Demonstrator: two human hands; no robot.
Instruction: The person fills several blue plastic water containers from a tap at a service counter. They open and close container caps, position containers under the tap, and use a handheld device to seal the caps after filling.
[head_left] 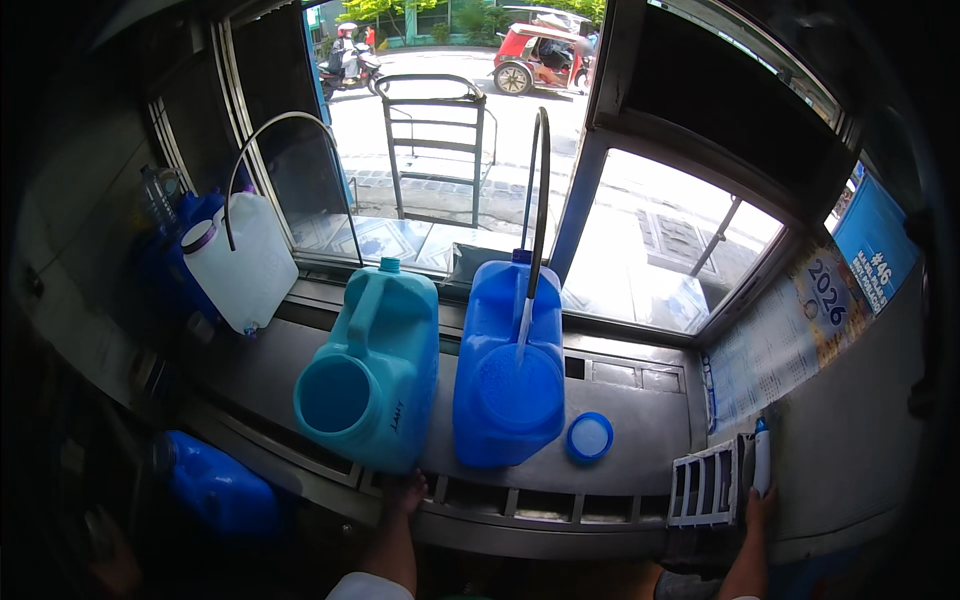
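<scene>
A blue water jug (510,390) stands on the metal counter, and water runs into its wide mouth from a curved hose (541,180). On its left is a teal water jug (385,350), its wide mouth uncovered and showing no water. My left hand (404,495) rests at the counter's front edge by the teal jug's base, fingers apart, holding nothing. At the right end, my right hand (762,507) is closed around the lower end of a white pen-shaped thing (762,455) with a blue tip. A round blue cap (590,437) lies beside the blue jug.
A white jug (240,260) with another hose stands at the back left. Lower down lies a blue container (222,488). A white slatted rack (703,487) sits near my right hand. Behind the counter are window frames and a metal hand truck (435,145). A dim hand (115,560) shows at lower left.
</scene>
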